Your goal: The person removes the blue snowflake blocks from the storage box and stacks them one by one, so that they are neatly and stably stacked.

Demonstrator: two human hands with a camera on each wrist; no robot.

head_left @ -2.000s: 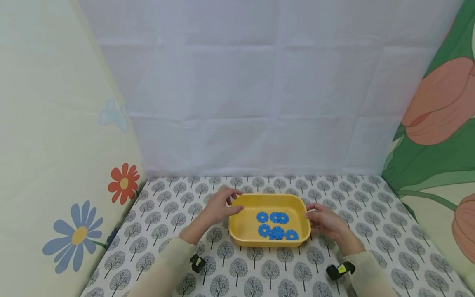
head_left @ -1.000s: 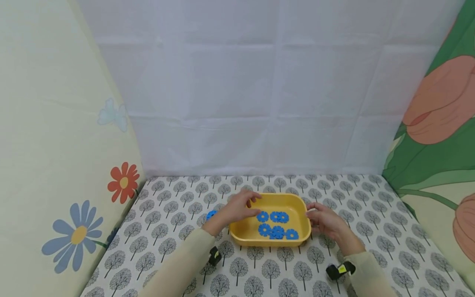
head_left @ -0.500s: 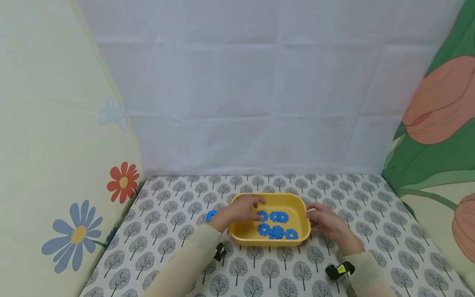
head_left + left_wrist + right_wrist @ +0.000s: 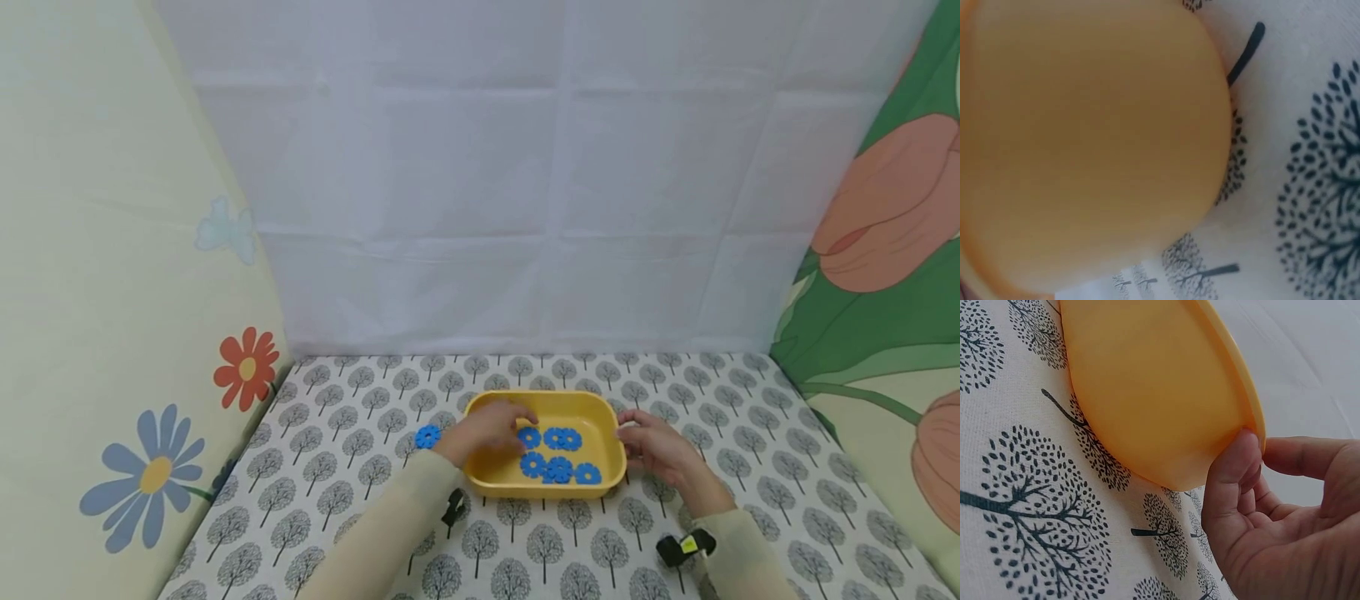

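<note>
Yellow tray (image 4: 491,468), mouth up, long axis left–right, lies well inside the bench (image 4: 360,467) edges; right hand (image 4: 662,448) pinches its rim (image 4: 1237,364); left hand (image 4: 489,427), grip loose, overhangs its left half.

White cloth (image 4: 480,167), creased in a grid, is hanging across the back. Cream panel (image 4: 90,275) is closing the left side, carrying a blue daisy (image 4: 155,475), a red flower (image 4: 247,367) and a pale blue butterfly (image 4: 226,232). Right panel (image 4: 877,442) is showing coral tulips (image 4: 885,200) among green leaves (image 4: 862,321). Tree-print fabric (image 4: 420,379) is covering the table (image 4: 300,533). Soft, even light is falling throughout.
</note>
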